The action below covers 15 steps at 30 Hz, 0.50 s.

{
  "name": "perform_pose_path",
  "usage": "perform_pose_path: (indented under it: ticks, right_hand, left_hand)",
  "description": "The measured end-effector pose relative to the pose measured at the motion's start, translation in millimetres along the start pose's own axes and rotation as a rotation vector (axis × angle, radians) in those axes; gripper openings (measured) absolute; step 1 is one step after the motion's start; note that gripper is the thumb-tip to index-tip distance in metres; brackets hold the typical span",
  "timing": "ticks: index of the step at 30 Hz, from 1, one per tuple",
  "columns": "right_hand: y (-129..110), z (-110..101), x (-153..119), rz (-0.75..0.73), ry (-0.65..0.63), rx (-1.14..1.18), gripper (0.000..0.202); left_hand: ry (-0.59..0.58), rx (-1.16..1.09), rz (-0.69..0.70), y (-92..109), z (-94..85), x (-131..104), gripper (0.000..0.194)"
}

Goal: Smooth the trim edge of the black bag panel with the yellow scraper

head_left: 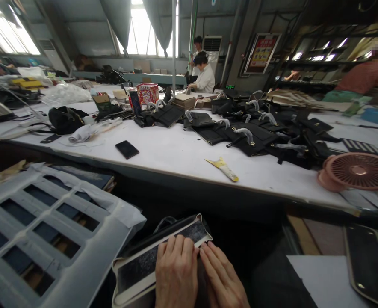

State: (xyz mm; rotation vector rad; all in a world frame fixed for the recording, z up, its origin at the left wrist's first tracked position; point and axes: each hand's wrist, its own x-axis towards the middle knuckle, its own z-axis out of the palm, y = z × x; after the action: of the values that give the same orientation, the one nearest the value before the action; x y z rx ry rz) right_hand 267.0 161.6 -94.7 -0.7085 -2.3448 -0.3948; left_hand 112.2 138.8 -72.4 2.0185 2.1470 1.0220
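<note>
touching a black piece with pale edges (136,273), two bare hands close together.
in the head view, the piece is below the front edge of the white table (163,154), beside a pale slotted sheet (104,252). the left hand (176,269) has bent fingers lying over it; the right hand (222,273) has its fingertips at its edge. whether either is gripping, i cannot tell.

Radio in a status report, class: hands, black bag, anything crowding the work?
Left hand on black bag, fingers bent; right hand alongside, fingertips at pale edging. Bag slanted. Pale slotted tray close on left; nothing seen blocking hands.
</note>
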Motion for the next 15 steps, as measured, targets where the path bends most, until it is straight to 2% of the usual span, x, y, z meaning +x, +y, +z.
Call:
perform_pose_path:
  ticks: [4,9,15]
  right_hand:
    - [-4.5,3.2,3.6,-0.003,0.001,-0.046,0.039]
    - [-15.3,8.4,9.9,0.045,0.014,-0.035,0.037]
    - [-27.8,15.5,15.1,0.083,0.065,-0.001,0.033]
  left_hand:
    - [0.024,0.021,-0.015,-11.5,-3.1,-11.7,0.022]
    - [0.032,0.079,0.08,-28.3,-8.8,-23.9,0.015]
    - [0.069,0.06,-0.01,-32.1,-11.5,-29.9,0.02]
